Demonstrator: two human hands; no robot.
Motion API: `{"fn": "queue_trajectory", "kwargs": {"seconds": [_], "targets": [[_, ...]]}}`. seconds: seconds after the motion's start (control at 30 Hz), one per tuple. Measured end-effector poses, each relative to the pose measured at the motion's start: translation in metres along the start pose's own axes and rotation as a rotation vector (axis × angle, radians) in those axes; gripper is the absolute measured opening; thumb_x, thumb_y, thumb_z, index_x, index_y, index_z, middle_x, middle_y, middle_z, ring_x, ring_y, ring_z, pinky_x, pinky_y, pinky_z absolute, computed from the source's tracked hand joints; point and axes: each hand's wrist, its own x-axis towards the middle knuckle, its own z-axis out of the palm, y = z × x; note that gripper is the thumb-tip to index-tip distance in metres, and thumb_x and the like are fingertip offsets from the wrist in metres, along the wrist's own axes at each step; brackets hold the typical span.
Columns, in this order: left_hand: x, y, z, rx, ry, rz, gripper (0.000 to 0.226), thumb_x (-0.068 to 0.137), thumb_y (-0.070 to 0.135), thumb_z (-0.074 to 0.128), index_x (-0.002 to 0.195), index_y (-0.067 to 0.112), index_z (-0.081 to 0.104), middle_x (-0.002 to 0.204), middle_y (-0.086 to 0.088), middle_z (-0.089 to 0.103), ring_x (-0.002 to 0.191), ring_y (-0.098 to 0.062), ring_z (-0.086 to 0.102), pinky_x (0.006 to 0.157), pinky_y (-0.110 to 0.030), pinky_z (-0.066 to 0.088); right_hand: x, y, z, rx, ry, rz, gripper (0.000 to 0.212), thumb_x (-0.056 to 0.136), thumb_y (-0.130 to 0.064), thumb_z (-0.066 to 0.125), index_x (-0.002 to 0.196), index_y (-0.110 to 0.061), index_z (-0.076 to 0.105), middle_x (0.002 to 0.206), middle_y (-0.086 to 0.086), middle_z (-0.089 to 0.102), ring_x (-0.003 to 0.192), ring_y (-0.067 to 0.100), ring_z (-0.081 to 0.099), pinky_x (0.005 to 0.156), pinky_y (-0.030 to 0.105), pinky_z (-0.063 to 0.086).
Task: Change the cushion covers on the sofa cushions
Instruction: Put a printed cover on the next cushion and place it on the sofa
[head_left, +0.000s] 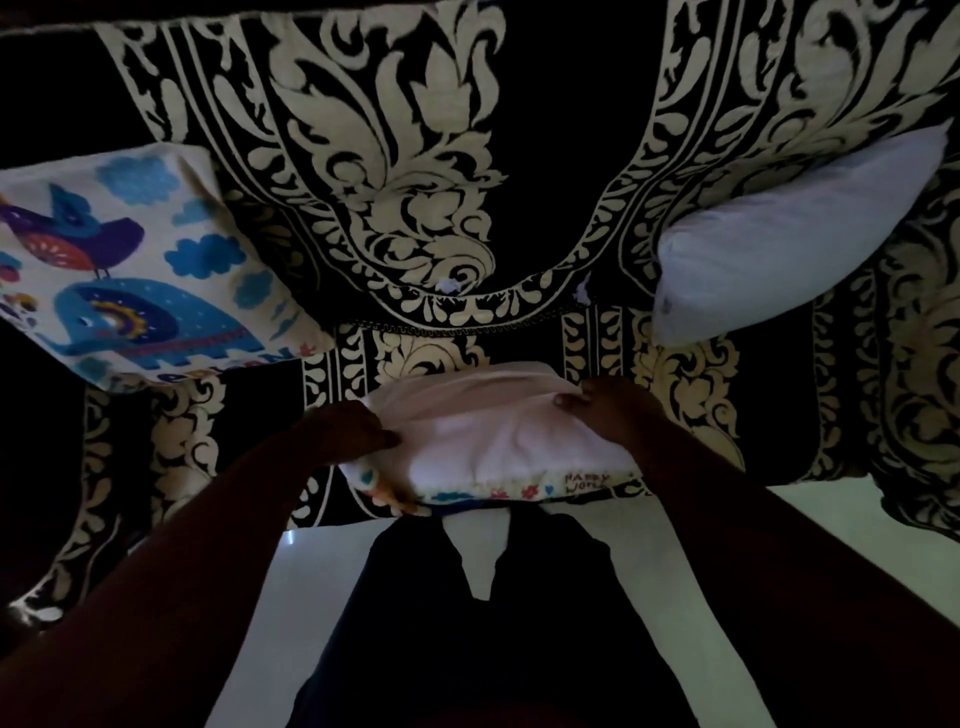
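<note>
On sofa (545, 156), hands (358, 431) grip cushion (493, 441).

Covered cushion (130, 260) at ten o'clock on sofa (395, 156), bare cushion (795, 234) at two, half-covered cushion (483, 441) at centre front edge.

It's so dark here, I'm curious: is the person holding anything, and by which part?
Yes: the cushion at the sofa's front edge. The left hand grips its left end, the right hand its upper right corner.

- Your sofa (545, 182) wears a black-and-cream patterned throw.
- On it lie an elephant-print cushion (130, 265), a bare white pillow (795, 234) and a half-covered cushion (493, 441).
</note>
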Motion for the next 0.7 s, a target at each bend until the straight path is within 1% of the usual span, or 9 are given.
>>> {"fn": "queue_trajectory", "kwargs": {"seconds": [0.07, 0.13, 0.2, 0.27, 0.33, 0.43, 0.53, 0.63, 0.7], "targets": [[-0.007, 0.006, -0.008, 0.355, 0.021, 0.114, 0.066, 0.088, 0.077, 0.046, 0.134, 0.032, 0.058, 0.14, 0.003, 0.053, 0.127, -0.02, 0.048, 0.11, -0.038, 0.031, 0.001, 0.002, 0.001, -0.065, 0.059, 0.033, 0.056, 0.09, -0.072, 0.047, 0.103, -0.022, 0.066, 0.106, 0.005, 0.07, 0.101, 0.028, 0.065, 0.08, 0.034, 0.048], [-0.004, 0.009, -0.01, 0.418, 0.043, 0.227, 0.06, 0.087, 0.074, 0.052, 0.128, 0.031, 0.06, 0.129, 0.005, 0.058, 0.123, -0.019, 0.052, 0.102, -0.033, 0.036, 0.002, 0.003, 0.002, -0.078, 0.11, 0.085, 0.057, 0.092, -0.07, 0.046, 0.116, -0.022, 0.065, 0.118, 0.007, 0.068, 0.111, 0.029, 0.062, 0.089, 0.037, 0.048], [-0.009, 0.01, -0.009, -0.021, -0.038, 0.269, 0.059, 0.083, 0.068, 0.06, 0.114, 0.019, 0.069, 0.115, -0.001, 0.067, 0.111, -0.021, 0.061, 0.091, -0.026, 0.043, 0.002, 0.007, 0.003, -0.055, 0.14, 0.11, 0.053, 0.096, -0.063, 0.047, 0.122, -0.019, 0.062, 0.121, 0.009, 0.066, 0.113, 0.031, 0.061, 0.089, 0.037, 0.046], [-0.015, 0.007, -0.004, -0.618, 0.001, 0.256, 0.069, 0.069, 0.074, 0.067, 0.101, 0.014, 0.073, 0.1, -0.007, 0.072, 0.097, -0.025, 0.067, 0.085, -0.035, 0.053, 0.001, 0.013, 0.005, -0.031, 0.147, 0.099, 0.047, 0.098, -0.055, 0.049, 0.121, -0.016, 0.061, 0.12, 0.011, 0.066, 0.111, 0.031, 0.061, 0.086, 0.037, 0.046], [-0.014, 0.002, 0.001, -0.914, 0.046, 0.108, 0.079, 0.064, 0.076, 0.073, 0.105, 0.008, 0.073, 0.104, -0.013, 0.072, 0.096, -0.028, 0.067, 0.087, -0.039, 0.054, 0.002, 0.015, 0.005, -0.021, 0.177, 0.064, 0.043, 0.1, -0.052, 0.048, 0.119, -0.016, 0.061, 0.118, 0.01, 0.067, 0.109, 0.031, 0.062, 0.085, 0.036, 0.045], [-0.004, -0.006, 0.006, -0.537, -0.014, -0.055, 0.08, 0.076, 0.08, 0.056, 0.124, 0.017, 0.064, 0.133, -0.014, 0.059, 0.117, -0.029, 0.058, 0.102, -0.04, 0.048, 0.004, 0.009, 0.008, -0.088, 0.18, 0.037, 0.049, 0.098, -0.058, 0.044, 0.123, -0.019, 0.062, 0.119, 0.009, 0.067, 0.112, 0.03, 0.061, 0.089, 0.038, 0.044], [0.005, -0.006, 0.001, -0.049, -0.001, 0.073, 0.072, 0.089, 0.069, 0.054, 0.141, 0.018, 0.052, 0.144, -0.013, 0.051, 0.129, -0.029, 0.05, 0.107, -0.038, 0.039, 0.008, 0.003, 0.012, -0.168, 0.139, 0.067, 0.055, 0.095, -0.066, 0.04, 0.122, -0.023, 0.062, 0.12, 0.008, 0.066, 0.115, 0.032, 0.057, 0.094, 0.044, 0.041], [0.011, -0.012, -0.013, 0.043, 0.058, 0.237, 0.054, 0.09, 0.035, 0.071, 0.137, 0.021, 0.05, 0.142, -0.007, 0.049, 0.127, -0.027, 0.051, 0.1, -0.032, 0.044, 0.014, 0.005, 0.011, -0.128, 0.127, 0.155, 0.056, 0.094, -0.065, 0.043, 0.125, -0.022, 0.059, 0.126, 0.011, 0.062, 0.121, 0.035, 0.051, 0.097, 0.048, 0.04], [0.01, -0.016, -0.024, -0.01, 0.217, 0.244, 0.047, 0.089, 0.019, 0.073, 0.132, 0.024, 0.053, 0.14, -0.007, 0.05, 0.114, -0.021, 0.058, 0.084, -0.024, 0.05, 0.017, 0.009, 0.009, -0.012, 0.156, 0.219, 0.055, 0.094, -0.063, 0.046, 0.125, -0.019, 0.058, 0.126, 0.014, 0.06, 0.121, 0.037, 0.051, 0.096, 0.048, 0.045]]}}
